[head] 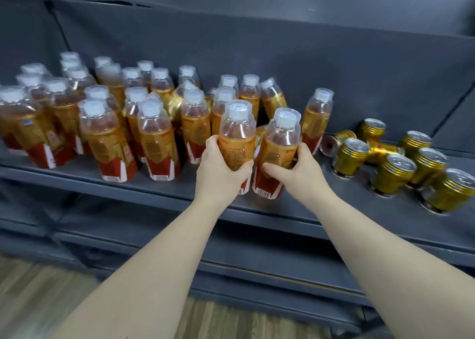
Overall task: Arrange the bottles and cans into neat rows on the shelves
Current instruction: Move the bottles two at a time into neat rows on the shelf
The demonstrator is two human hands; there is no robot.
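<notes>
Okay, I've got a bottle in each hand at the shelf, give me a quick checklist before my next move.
1. Left hand grip on left bottle: fingers wrapped round the label, ok.
2. Right hand grip on right bottle: ok.
3. Both held bottles caps up: ok.
4. Their bases resting on the shelf: cannot tell.
5. Bottles behind in straight rows: a leaning bottle sits among them, not ok.
6. Cans all upright: a fallen can lies on its side, not ok.
</notes>
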